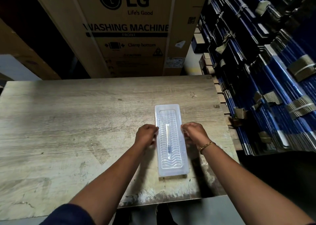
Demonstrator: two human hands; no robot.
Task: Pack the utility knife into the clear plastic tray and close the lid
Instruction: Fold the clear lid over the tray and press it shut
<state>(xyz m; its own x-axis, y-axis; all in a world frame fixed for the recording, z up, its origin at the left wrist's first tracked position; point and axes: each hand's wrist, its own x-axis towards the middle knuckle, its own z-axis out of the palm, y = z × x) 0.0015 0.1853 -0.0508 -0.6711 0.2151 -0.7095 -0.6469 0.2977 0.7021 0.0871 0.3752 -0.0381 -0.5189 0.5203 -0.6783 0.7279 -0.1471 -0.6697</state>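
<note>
The slim utility knife (168,140) lies inside the long clear plastic tray (171,139) on the worn wooden desk (77,122). Left hand (147,135) and right hand (195,133) pinch the tray's opposite edges, seemingly pressing its lid shut evenly.

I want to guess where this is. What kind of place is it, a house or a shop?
Probably a storeroom or warehouse. A big washing machine box stands behind the wooden table, and bundles of blue packages are stacked along the right side.
</note>
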